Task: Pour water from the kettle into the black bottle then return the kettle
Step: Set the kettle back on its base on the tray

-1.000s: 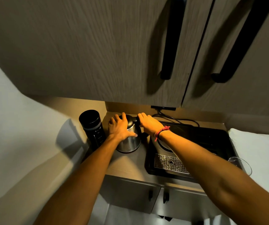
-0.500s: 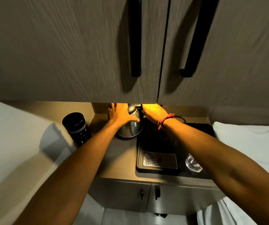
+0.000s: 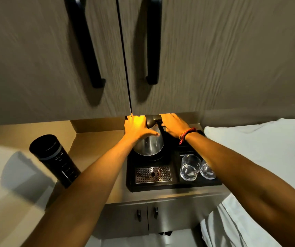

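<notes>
The steel kettle (image 3: 150, 146) stands upright on the back of the black tray (image 3: 173, 185), partly under the upper cabinet. My left hand (image 3: 136, 128) lies flat against its left side and top, thumb across the body. My right hand (image 3: 176, 126), with a red wrist band, grips the dark handle on the kettle's right. The black bottle (image 3: 54, 157) stands on the counter at the left, lid on, apart from both hands.
Two clear glasses (image 3: 190, 167) sit on the tray's right part, under my right forearm. A perforated metal drip grate (image 3: 153, 174) lies at the tray's front. Upper cabinet doors (image 3: 71, 59) with long black handles hang low overhead. White bedding (image 3: 259, 145) lies at the right.
Both hands carried the kettle rightward from the counter beside the bottle onto the tray's back section. The view shifted, so the bottle now sits farther left and the glasses appear.
</notes>
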Demonstrator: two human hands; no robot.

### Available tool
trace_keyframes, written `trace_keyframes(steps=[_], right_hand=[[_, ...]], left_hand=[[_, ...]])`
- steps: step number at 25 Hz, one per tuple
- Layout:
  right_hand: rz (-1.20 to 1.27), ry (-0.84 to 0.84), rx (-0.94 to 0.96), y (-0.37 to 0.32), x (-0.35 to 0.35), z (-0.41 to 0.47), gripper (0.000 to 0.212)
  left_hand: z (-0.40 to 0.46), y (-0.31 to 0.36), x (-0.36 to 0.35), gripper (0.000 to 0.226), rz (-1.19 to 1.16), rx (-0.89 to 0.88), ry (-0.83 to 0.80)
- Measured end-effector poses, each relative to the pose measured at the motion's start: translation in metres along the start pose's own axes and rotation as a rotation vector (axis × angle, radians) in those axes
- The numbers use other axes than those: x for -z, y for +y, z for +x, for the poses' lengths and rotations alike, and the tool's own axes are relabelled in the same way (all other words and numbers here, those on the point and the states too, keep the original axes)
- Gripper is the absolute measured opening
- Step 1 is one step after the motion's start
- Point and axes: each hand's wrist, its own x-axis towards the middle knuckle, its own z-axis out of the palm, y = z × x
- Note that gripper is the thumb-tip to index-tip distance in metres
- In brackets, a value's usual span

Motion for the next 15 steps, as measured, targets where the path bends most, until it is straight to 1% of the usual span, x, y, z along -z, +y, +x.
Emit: trace_keyframes(steps=[1, 3, 10, 15], right_hand=[[-0.016, 0.009, -0.006, 0.007, -0.002, -0.005, 0.04], [0.004, 0.025, -0.039, 0.016, -0.004, -0.009, 0.042], [0.038, 0.033, -0.007, 0.026, -0.009, -0.012, 0.027], [0.031, 0.023, 0.045, 0.029, -0.016, -0.016, 0.024]], left_hand=[[0.001, 0.006, -0.004, 0.102, 0.024, -0.021, 0.006], [0.005, 0.015, -0.008, 0.105, 0.069, -0.04, 0.007], [0.001, 0.023, -0.01, 0.112, 0.12, -0.017, -0.019], [-0.007, 0.025, -0.012, 0.115, 0.157, -0.022, -0.036]])
